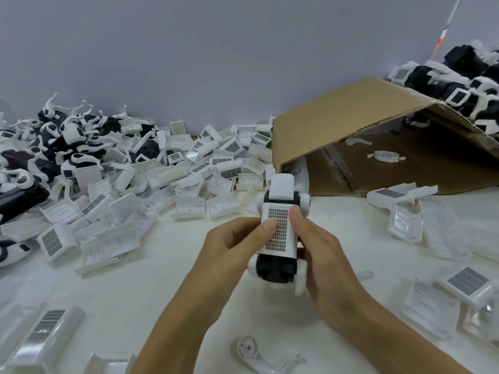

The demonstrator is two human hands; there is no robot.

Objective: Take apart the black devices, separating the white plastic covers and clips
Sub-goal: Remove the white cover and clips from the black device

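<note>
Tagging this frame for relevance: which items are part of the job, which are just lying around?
In use: black device, gripped by left hand and right hand; its white cover.
Lying about: cover pile, cardboard box, loose clip.

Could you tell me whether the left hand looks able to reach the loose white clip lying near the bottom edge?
Probably not yet: the left hand grips the device; nothing covers the clip.

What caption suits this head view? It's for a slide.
Both hands grip a black device, thumbs on its white cover.
</note>
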